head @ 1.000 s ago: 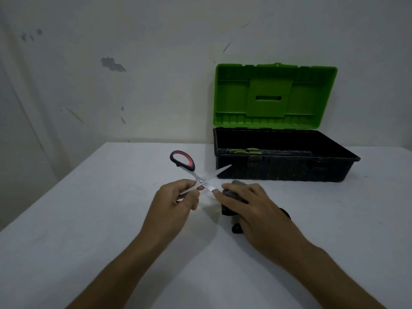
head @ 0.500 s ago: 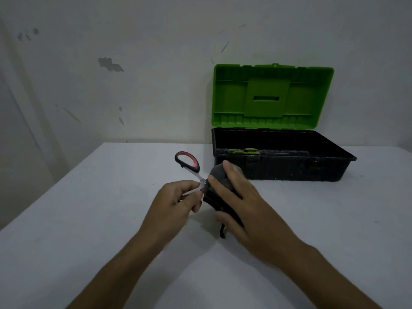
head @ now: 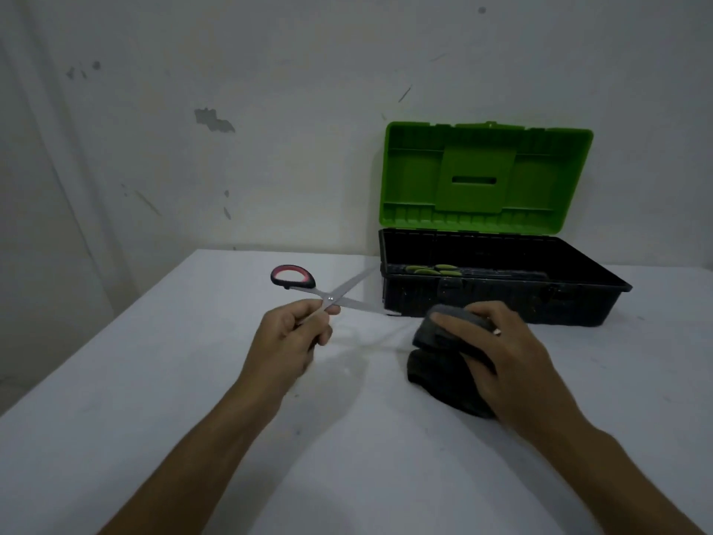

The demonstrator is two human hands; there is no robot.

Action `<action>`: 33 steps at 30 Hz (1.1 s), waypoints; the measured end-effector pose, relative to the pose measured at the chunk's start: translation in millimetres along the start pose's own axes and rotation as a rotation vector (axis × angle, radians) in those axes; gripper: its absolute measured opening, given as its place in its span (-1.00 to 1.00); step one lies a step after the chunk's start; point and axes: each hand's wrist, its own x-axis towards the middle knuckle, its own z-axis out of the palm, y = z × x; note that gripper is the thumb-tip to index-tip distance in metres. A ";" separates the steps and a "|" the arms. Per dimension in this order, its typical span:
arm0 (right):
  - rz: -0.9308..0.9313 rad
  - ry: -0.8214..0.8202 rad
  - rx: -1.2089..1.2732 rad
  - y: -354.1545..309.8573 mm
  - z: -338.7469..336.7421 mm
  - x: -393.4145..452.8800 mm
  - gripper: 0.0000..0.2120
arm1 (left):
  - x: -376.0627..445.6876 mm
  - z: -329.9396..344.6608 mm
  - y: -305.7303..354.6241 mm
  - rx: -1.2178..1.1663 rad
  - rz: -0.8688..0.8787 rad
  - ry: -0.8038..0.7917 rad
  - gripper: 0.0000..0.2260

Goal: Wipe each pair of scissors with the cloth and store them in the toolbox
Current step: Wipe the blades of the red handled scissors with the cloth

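My left hand (head: 293, 334) grips a pair of scissors (head: 324, 293) with red-and-black handles near the pivot. The blades are spread apart and point right, toward the toolbox. One handle loop sticks up to the left; the other is hidden in my fist. My right hand (head: 497, 361) holds a dark grey cloth (head: 436, 341), bunched and hanging down to the table, to the right of the blade tips and apart from them. The toolbox (head: 501, 299) is black with its green lid (head: 482, 179) standing open. Green-handled tools (head: 432, 269) lie inside at its left end.
The white table (head: 154, 380) runs to a left edge, with a stained white wall close behind. The toolbox stands at the back right against the wall.
My right hand has pulled the cloth off the blades and moved right and down. The scissors' blades, covered by the cloth half a second ago, are bare and spread apart again.
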 end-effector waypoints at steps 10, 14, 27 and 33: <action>-0.138 -0.091 0.044 -22.6 7.7 13.0 -0.47 | -10.8 15.8 0.4 0.248 0.177 -0.354 -0.83; 0.024 0.094 0.027 -0.6 -6.0 15.2 -0.49 | -7.0 5.1 2.0 0.140 0.089 -0.363 -0.76; 0.057 0.120 -0.022 7.6 -26.8 13.2 -0.56 | -7.3 9.7 -2.8 0.116 0.068 -0.400 -0.77; -0.186 -0.079 -0.028 -19.9 -15.2 13.3 -0.55 | -13.0 20.2 -1.7 0.076 0.065 -0.471 -0.76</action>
